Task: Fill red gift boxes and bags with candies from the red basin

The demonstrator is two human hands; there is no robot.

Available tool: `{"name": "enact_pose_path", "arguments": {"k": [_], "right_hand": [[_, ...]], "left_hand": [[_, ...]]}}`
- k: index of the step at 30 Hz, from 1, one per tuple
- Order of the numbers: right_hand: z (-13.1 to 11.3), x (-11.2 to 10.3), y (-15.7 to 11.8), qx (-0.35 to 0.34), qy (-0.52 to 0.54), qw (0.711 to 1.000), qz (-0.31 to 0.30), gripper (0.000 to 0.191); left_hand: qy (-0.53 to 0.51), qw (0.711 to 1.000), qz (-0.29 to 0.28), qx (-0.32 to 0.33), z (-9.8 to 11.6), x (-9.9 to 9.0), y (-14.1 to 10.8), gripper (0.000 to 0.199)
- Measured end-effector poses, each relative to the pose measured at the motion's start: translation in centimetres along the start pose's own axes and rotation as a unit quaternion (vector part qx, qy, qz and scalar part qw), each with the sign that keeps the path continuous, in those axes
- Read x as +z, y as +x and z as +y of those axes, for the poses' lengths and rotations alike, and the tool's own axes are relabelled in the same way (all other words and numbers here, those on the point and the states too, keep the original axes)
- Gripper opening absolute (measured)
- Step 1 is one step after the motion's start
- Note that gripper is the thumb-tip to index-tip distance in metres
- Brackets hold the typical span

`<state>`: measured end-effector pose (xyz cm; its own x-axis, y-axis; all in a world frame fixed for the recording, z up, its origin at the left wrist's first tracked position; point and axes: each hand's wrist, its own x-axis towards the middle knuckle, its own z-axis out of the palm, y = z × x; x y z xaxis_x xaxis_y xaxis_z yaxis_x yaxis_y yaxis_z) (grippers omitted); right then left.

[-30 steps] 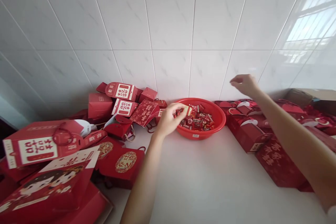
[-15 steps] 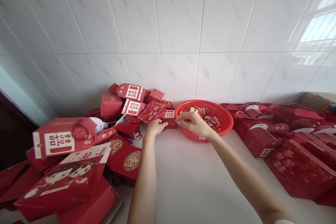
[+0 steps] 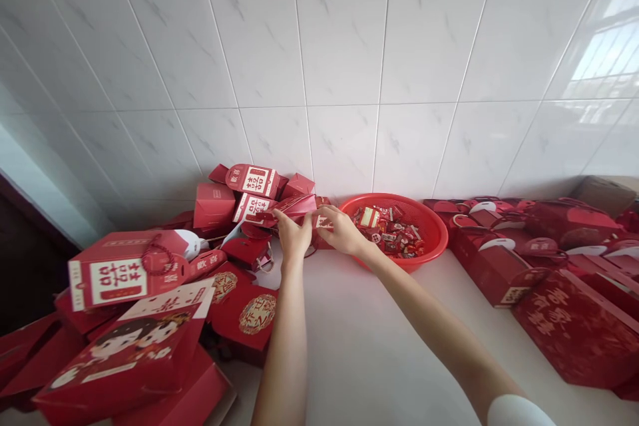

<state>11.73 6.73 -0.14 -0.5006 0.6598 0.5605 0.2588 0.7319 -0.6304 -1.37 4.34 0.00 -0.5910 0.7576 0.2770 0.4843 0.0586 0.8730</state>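
Note:
At the near edge of the box pile, my left hand (image 3: 295, 234) is closed on a red patterned gift box (image 3: 298, 204), tipped up so that it shows narrow. My right hand (image 3: 340, 229) is beside it, fingers bent and thumb near the box's right end; its fingertips seem to touch the box, though the contact is partly hidden. Behind my right fingers sits another small red box (image 3: 324, 202) with a white label. Right of my hands stands a red plastic basket (image 3: 435, 249) holding many small wrapped candies (image 3: 394, 229).
Red gift boxes (image 3: 120, 273) are heaped along the left, some with white double-happiness labels. More red boxes (image 3: 504, 266) stand in rows on the right. A brown carton (image 3: 606, 192) is at the far right. Everything rests on a white table (image 3: 369, 339) against a tiled wall (image 3: 344, 46).
My left hand has taken hold of the patterned box and lifted and tilted it. My right hand has moved left from the basket's rim to the box.

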Motion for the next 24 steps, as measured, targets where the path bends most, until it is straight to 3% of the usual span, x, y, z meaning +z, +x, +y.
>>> {"name": "enact_pose_path", "arguments": {"k": [3, 6, 10, 13, 16, 21, 24], "right_hand": [[0.0, 0.7, 0.6, 0.001, 0.011, 1.000, -0.011, 0.041], [-0.4, 0.5, 0.4, 0.004, 0.020, 1.000, -0.002, 0.039], [-1.1, -1.5, -0.5, 0.003, 0.030, 0.997, 0.065, 0.035], [-1.8, -3.9, -1.6, 0.036, 0.024, 0.990, 0.136, 0.029], [-2.3, -6.2, -3.1, 0.082, 0.034, 0.984, 0.154, 0.031], [-2.6, -9.2, -5.8, 0.106, 0.171, 0.979, 0.023, 0.032], [-2.3, -11.0, -7.0, 0.102, 0.167, 0.981, 0.010, 0.037]], "left_hand": [[-0.019, 0.999, 0.035, -0.034, -0.4, -0.4, 0.6, 0.092], [-0.042, 0.994, 0.098, -0.018, -0.6, -0.7, 0.8, 0.077], [-0.173, 0.964, 0.191, 0.059, -0.1, -0.6, 0.7, 0.045], [-0.302, 0.929, 0.195, 0.084, 0.9, -0.4, 0.4, 0.030], [-0.388, 0.911, 0.125, 0.059, 2.3, 0.0, -0.4, 0.020], [-0.428, 0.902, -0.051, 0.022, 4.7, 1.8, -3.3, 0.014], [-0.404, 0.900, -0.164, 0.030, 5.1, 3.1, -4.9, 0.018]]}}
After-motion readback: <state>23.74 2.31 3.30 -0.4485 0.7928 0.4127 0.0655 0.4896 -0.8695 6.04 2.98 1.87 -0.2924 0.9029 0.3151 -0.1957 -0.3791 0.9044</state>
